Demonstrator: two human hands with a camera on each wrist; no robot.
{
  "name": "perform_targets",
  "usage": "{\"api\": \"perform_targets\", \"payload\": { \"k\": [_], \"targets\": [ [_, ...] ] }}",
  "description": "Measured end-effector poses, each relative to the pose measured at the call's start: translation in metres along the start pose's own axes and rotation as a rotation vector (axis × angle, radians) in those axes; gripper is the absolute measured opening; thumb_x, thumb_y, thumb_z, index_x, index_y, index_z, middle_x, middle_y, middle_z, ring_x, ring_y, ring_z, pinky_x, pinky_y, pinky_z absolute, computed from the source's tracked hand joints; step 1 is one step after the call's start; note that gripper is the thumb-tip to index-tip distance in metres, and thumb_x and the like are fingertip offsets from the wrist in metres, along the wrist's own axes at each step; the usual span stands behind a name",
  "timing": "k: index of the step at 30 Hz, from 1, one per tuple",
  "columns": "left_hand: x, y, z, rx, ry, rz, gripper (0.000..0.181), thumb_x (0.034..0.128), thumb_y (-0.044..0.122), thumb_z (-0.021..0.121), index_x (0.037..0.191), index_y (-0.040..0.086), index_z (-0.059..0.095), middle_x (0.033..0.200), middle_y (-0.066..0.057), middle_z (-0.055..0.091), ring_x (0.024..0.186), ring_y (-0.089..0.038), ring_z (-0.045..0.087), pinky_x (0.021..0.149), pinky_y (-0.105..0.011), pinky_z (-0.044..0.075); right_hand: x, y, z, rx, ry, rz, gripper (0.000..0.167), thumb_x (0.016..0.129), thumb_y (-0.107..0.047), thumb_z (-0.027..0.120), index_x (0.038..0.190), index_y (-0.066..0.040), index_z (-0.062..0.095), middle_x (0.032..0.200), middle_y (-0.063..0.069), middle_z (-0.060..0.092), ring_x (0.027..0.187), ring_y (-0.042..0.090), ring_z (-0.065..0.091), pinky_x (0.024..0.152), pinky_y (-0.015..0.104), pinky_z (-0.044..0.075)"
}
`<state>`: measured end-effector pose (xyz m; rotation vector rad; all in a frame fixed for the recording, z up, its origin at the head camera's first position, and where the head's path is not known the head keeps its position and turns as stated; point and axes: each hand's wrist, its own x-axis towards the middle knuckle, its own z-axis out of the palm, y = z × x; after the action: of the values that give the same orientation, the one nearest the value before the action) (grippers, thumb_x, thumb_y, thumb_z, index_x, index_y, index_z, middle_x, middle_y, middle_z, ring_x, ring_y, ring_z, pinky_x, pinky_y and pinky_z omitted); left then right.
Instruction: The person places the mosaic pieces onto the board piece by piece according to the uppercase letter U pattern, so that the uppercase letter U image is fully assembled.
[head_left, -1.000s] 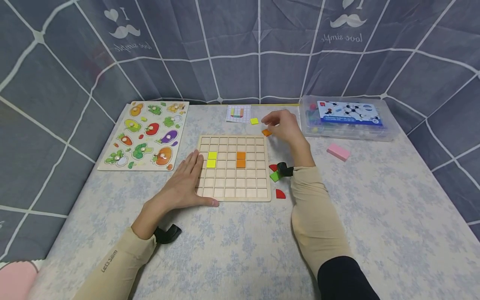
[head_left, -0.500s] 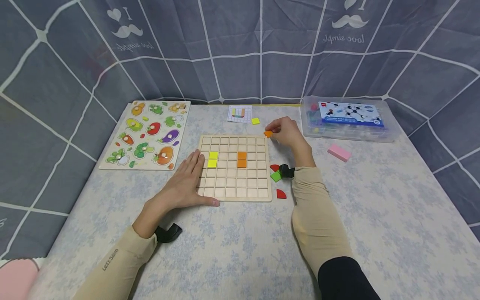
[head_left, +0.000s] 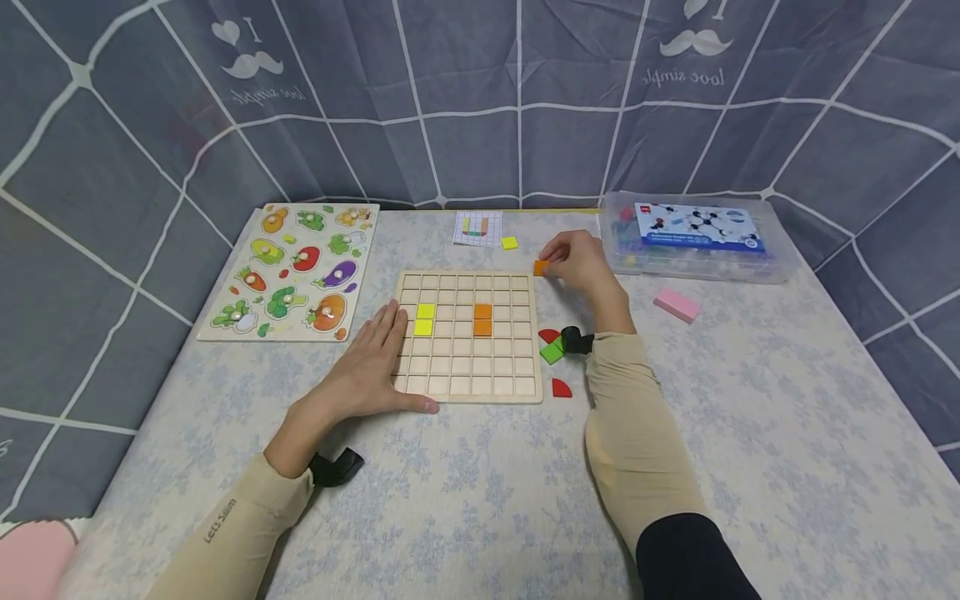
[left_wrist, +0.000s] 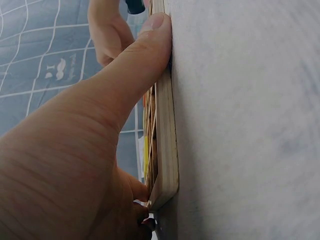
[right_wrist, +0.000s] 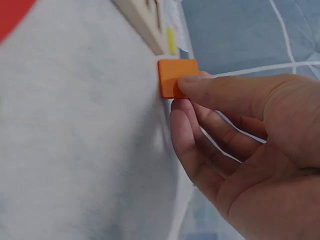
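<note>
A wooden grid board (head_left: 465, 367) lies in the middle of the table, with two yellow tiles (head_left: 424, 319) in its left part and two orange tiles (head_left: 482, 320) right of centre. Across its lower left corner my left hand (head_left: 367, 367) rests with spread fingers, the thumb (left_wrist: 150, 42) along the near edge. Just off the board's far right corner, my right hand (head_left: 579, 262) pinches an orange square tile (right_wrist: 172, 77) between thumb and fingers. Beside the board's right edge lie a green tile (head_left: 552, 352) and two red quarter-round pieces (head_left: 561, 388).
Behind the board lie a printed pattern card (head_left: 477, 227) and a loose yellow tile (head_left: 509, 242). A vegetable puzzle board (head_left: 292, 271) is at the left. A clear plastic box (head_left: 697, 237) and a pink block (head_left: 677, 305) are at the right.
My right hand has picked the orange tile off the table and drawn it slightly right, turning it squarer to the board. The left hand has stayed in place.
</note>
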<state>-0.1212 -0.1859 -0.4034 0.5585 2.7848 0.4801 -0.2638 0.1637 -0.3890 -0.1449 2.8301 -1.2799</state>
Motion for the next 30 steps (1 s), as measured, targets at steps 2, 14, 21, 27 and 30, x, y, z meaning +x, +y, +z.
{"api": "perform_targets", "payload": {
  "k": [2,14,21,27,30],
  "targets": [
    [0.0,0.0,0.0,0.001,-0.002,-0.002,0.151,0.0702,0.074,0.085,0.167,-0.004,0.0,0.176,-0.021,-0.01,0.165,-0.037,-0.007,0.132,-0.058,0.004,-0.001,-0.001,-0.004,0.016,0.013,-0.02,0.012,0.091,0.004,0.075,0.103,0.002,0.077,0.099,0.019,0.075,0.085,0.025,0.066,0.077,0.03,0.051],
    [0.001,-0.001,0.0,0.004,-0.001,-0.002,0.151,0.0707,0.075,0.084,0.167,-0.004,-0.001,0.176,-0.022,-0.01,0.164,-0.038,-0.007,0.132,-0.058,0.004,-0.007,-0.029,0.004,0.141,-0.073,-0.104,0.01,0.094,-0.005,0.077,0.103,-0.002,0.079,0.096,0.013,0.077,0.084,0.018,0.069,0.077,0.028,0.057],
    [0.0,-0.001,0.001,0.002,-0.006,-0.006,0.151,0.0705,0.076,0.084,0.167,-0.003,-0.001,0.176,-0.021,-0.011,0.164,-0.038,-0.007,0.132,-0.058,0.004,-0.007,-0.04,0.025,0.165,-0.178,-0.089,0.009,0.094,-0.005,0.079,0.102,0.0,0.079,0.092,0.013,0.08,0.085,0.03,0.078,0.085,0.039,0.062],
    [0.001,0.0,0.0,0.004,-0.011,-0.011,0.151,0.0707,0.076,0.083,0.167,-0.003,-0.001,0.176,-0.021,-0.011,0.164,-0.037,-0.008,0.132,-0.058,0.004,-0.011,-0.047,0.037,0.081,-0.216,-0.076,0.006,0.094,-0.01,0.08,0.098,-0.006,0.08,0.087,0.008,0.079,0.082,0.026,0.073,0.084,0.036,0.057],
    [0.001,0.001,0.0,0.006,-0.013,-0.011,0.151,0.071,0.076,0.084,0.167,-0.004,-0.001,0.176,-0.021,-0.011,0.164,-0.037,-0.008,0.132,-0.058,0.004,-0.013,-0.051,0.041,0.04,-0.222,-0.082,0.004,0.094,-0.01,0.08,0.095,-0.007,0.08,0.086,0.008,0.079,0.081,0.024,0.072,0.082,0.036,0.056]
  ]
}}
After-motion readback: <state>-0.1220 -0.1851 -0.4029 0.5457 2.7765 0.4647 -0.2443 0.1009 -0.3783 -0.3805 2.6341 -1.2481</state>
